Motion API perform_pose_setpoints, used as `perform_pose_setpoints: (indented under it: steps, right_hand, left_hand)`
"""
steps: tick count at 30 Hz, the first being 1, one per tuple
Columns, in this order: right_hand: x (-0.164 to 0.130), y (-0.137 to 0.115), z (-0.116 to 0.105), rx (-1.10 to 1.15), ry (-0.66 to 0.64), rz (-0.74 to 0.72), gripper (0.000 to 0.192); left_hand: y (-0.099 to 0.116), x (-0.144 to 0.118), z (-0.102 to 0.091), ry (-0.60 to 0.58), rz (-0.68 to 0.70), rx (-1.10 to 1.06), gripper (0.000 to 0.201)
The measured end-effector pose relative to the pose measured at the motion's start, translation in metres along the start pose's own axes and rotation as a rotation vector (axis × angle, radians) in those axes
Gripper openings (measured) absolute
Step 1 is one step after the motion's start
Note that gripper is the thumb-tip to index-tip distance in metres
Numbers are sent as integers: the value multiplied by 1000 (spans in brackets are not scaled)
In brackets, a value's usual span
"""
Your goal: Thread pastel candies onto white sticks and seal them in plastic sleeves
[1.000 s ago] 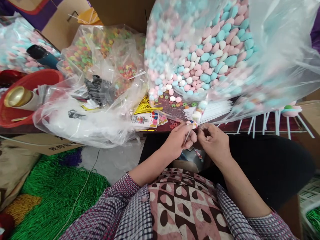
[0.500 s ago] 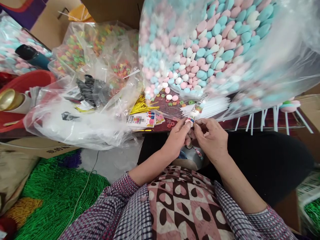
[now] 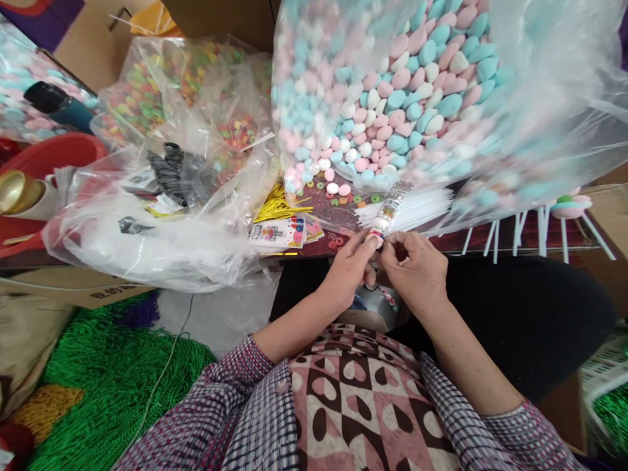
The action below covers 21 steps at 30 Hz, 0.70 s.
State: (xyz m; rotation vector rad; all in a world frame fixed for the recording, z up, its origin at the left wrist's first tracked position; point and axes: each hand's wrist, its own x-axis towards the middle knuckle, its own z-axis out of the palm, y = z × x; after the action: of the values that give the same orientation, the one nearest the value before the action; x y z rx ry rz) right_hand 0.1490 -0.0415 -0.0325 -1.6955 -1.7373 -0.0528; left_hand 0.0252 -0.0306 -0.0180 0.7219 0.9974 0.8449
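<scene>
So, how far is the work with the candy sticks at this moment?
Done: a few finished candy sticks stand at the table's right edge. In hand: the left hand and right hand pinch one small candy piece in a clear sleeve. Left: a pile of bare white sticks and a full bag of candies.

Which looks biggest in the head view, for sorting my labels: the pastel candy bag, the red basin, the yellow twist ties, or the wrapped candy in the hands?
1. Pastel candy bag
2. Red basin, partly hidden
3. Yellow twist ties
4. Wrapped candy, held by left hand and right hand
</scene>
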Motion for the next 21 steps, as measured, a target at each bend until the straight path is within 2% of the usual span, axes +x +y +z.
perform_pose_setpoints:
  steps: [3,6,10,12,14,16,19,21]
  right_hand:
    - [1,1,0,27,-28,61,7]
    - [0,2,-1,55,-37,55,6]
    - [-6,-3,-3,20,-5,-101,9]
    - [-10,-8,-4,45,-26,-226,9]
    - [-12,-10,-6,99,-67,-288,10]
    - [-12,-11,-9,166,-77,-200,9]
    - [-8,-7,-13,292,-44,57,8]
    - [-6,-6,-13,325,-17,142,13]
  left_hand:
    - [5,-1,1,15,-23,17,33]
    - [7,-1,2,51,-34,27,34]
    - [2,2,2,75,10,-24,37]
    - [-1,5,1,88,67,-96,31]
    - [-1,6,-1,77,91,-145,25]
    - [2,5,-3,39,77,-129,26]
    - [8,0,-5,-30,43,-46,24]
    - [9,-2,-4,-68,19,-40,21]
